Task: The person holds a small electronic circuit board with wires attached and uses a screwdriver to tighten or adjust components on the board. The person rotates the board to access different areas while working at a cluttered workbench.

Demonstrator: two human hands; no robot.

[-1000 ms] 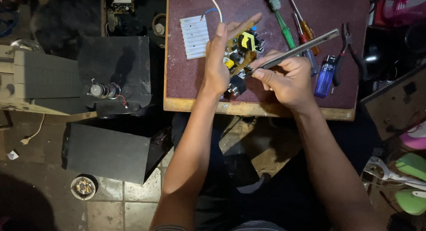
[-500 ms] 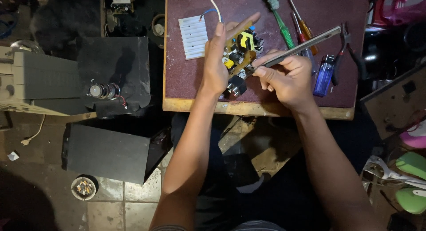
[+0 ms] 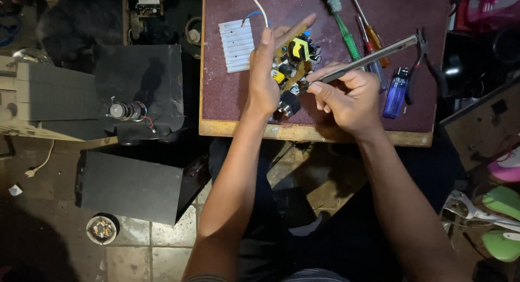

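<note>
A small circuit board (image 3: 292, 60), crowded with yellow, black and blue parts, is held tilted above the dark red tabletop (image 3: 227, 106) by the left hand (image 3: 265, 79), whose fingers are closed around the board's near edge with the thumb laid along its side. A long metal tool (image 3: 368, 59), seemingly a pair of tweezers or a probe, is pinched between the thumb and forefingers of the right hand (image 3: 349, 100), and its tip is brought to the parts near the lower middle of the board. For this step to be done well, the board should be kept steady and angled toward the eye, and the tip should be guided with small wrist movements so that neighbouring parts are not knocked. The heel of the right hand is best rested on the tabletop edge. A white finned plate (image 3: 236, 45), screwdrivers (image 3: 355, 30), a blue lighter (image 3: 396, 92) and pliers (image 3: 428, 62) lie near, well apart from the tip.
</note>
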